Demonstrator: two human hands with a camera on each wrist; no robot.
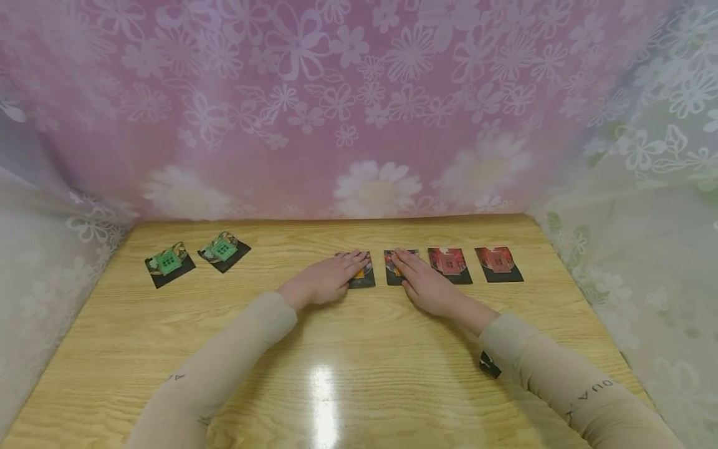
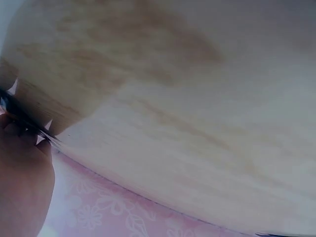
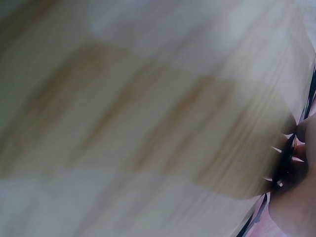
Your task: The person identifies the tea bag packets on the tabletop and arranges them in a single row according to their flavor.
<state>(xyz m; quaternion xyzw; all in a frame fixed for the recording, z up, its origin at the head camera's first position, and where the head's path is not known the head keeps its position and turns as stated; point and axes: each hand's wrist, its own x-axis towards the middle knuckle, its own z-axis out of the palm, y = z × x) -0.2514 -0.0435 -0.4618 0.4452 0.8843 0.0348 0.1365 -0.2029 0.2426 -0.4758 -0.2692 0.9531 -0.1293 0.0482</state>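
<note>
My left hand (image 1: 330, 279) rests with extended fingers on a flat black square packet or card (image 1: 363, 282) with an orange patch, covering much of it. Just to the right, my right hand (image 1: 429, 288) lies fingers-forward over a similar black square (image 1: 394, 279), also partly orange. Beside that hand lies a red-and-black square (image 1: 450, 263), and farther right a second red-and-black square (image 1: 498, 264). In the left wrist view the left hand (image 2: 24, 173) shows at the left edge against a dark edge; in the right wrist view the right hand (image 3: 294, 192) is at the right edge.
Two green-and-black squares (image 1: 169, 264) lie tilted at the far left of the wooden table (image 1: 359, 349). A small black object (image 1: 490, 364) is partly hidden by the right sleeve. A pink flowered curtain (image 1: 269, 125) hangs behind the table, with pale cloth at both sides.
</note>
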